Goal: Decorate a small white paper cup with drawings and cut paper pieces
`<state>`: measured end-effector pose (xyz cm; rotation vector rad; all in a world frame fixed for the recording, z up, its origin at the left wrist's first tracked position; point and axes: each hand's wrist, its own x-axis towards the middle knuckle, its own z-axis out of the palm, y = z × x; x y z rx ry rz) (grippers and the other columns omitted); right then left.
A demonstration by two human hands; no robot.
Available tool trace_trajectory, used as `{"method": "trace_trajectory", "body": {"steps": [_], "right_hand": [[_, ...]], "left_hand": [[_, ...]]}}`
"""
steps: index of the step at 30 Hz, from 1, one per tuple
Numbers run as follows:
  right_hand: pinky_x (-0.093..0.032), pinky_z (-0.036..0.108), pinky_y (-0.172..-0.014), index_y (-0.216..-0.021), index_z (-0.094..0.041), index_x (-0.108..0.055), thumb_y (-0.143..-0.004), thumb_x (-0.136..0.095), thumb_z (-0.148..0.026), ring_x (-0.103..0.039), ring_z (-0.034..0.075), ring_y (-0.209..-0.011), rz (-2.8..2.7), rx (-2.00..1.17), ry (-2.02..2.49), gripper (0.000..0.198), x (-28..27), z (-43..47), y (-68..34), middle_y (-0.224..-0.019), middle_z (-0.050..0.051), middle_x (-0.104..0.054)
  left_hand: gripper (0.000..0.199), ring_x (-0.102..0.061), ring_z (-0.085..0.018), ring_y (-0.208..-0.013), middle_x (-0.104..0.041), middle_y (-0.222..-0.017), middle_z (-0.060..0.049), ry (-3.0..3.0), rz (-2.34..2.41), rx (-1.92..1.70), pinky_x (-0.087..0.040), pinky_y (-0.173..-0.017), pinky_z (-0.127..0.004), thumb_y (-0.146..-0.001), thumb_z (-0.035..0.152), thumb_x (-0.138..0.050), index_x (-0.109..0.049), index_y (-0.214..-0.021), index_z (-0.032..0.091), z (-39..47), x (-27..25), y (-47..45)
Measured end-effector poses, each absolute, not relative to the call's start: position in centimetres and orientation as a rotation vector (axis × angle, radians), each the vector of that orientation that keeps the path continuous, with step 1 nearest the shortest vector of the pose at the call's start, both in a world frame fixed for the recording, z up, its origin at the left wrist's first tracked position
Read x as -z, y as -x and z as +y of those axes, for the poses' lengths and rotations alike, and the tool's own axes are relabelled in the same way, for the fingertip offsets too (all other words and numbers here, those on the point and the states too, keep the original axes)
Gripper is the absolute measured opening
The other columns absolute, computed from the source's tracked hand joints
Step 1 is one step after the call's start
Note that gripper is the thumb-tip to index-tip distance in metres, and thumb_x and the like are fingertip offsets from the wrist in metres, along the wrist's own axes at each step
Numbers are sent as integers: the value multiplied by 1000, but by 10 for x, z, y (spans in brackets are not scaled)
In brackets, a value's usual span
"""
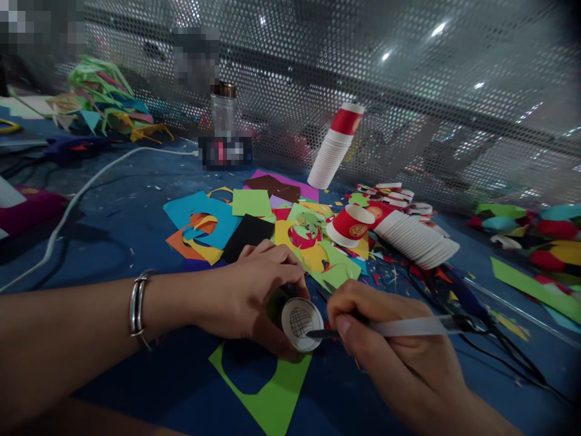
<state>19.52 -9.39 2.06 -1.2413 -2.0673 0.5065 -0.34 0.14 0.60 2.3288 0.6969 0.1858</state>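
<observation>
My left hand (252, 293) is closed around a small white paper cup (313, 315), its round base turned up toward me. A dark crosshatched shape is drawn on that base. In my right hand (394, 345) a pen (408, 327) with a clear barrel is pinched between thumb and fingers, and its dark tip reaches the drawing. A green paper sheet (290, 387) with a round cut-out lies under and in front of the cup. Scissor blades (324, 290) seem to show partly behind my right hand.
Colored paper scraps (313, 236) cover the middle of the blue table. Among them stands a red-and-white paper cup (351, 225), beside a toppled cup stack (415, 239). Another stack (333, 148) leans by the perforated metal screen (281, 79). A white cable (86, 188) and a bottle (224, 109) are left.
</observation>
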Motion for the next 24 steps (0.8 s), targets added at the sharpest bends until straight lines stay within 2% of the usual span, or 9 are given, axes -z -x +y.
{"method": "trace_trajectory", "body": {"steps": [6,15,24], "right_hand": [[-36,23,-45,-71,-21,-55,-90,-45,-14,-47,8,-45,-2070,-494,1270,23,-19,-95,-197,-55,-6,-51],[-40,25,-52,-79,-21,-57,-95,-45,-15,-55,10,-52,-2092,-273,1292,20,-14,-88,-198,-62,-4,-58],[-38,24,-51,-80,-21,-57,-95,-45,-14,-54,10,-52,-2112,-286,1290,20,-13,-88,-197,-61,-5,-58]], "left_hand": [[51,-41,-29,-109,-51,-112,0,-2328,698,-183,-34,-92,-43,-60,59,-83,-67,-102,34,1,-7,4],[53,-41,-30,-111,-53,-115,-2,-2362,696,-211,-35,-94,-44,-60,58,-82,-67,-104,33,2,-2,3],[53,-41,-29,-111,-53,-116,-2,-2350,681,-202,-35,-95,-45,-61,60,-82,-68,-103,31,2,-4,3]]}}
